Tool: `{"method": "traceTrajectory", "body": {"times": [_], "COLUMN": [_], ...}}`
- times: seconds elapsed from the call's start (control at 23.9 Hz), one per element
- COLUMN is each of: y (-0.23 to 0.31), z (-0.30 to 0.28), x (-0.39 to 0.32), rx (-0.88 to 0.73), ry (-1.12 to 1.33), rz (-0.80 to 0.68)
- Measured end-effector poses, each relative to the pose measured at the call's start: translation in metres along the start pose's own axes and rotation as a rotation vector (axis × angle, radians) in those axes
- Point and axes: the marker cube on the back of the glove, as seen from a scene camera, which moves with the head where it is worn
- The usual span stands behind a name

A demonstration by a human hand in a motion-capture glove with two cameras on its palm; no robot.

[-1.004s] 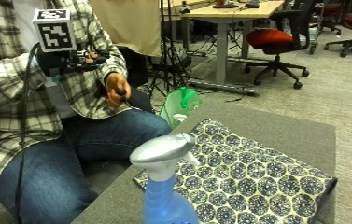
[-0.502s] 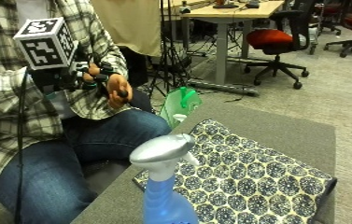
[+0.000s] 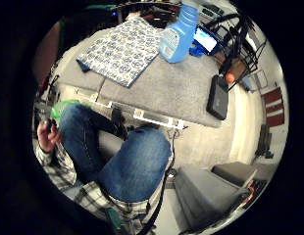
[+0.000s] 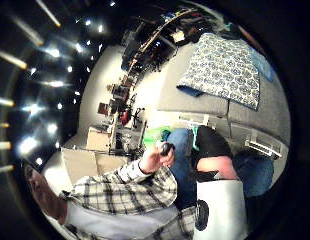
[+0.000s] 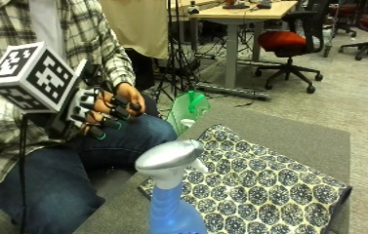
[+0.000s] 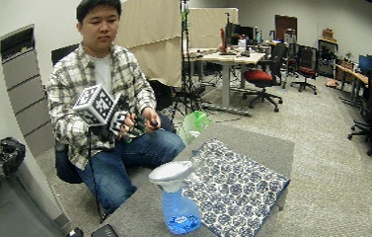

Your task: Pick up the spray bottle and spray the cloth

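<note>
your gloved right hand (image 5: 99, 114) hangs over your lap, fingers loosely curled, holding nothing; spray bottle (image 5: 171, 195) stands on the table (image 5: 287, 136) just beside the cloth (image 5: 268, 190).

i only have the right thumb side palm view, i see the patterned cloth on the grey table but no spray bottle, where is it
Observer: The spray bottle stands upright on the table, beside the cloth.
Operator: is the hand on it
Observer: No. The gloved right hand is over the person's lap, apart from the bottle, its fingers loosely curled.
Operator: anything else on the table
Observer: A flat black device lies near the table's edge, on the bottle's far side from the cloth.
</note>
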Motion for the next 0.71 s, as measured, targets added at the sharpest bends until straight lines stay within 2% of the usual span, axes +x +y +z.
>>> {"method": "traceTrajectory", "body": {"times": [0.38, 0.71], "y": [-0.071, -0.121], "z": [-0.007, -0.008], "x": [0.08, 0.133], "rx": [0.132, 0.225], "ry": [-0.109, -0.174], "rz": [0.264, 0.357]}}
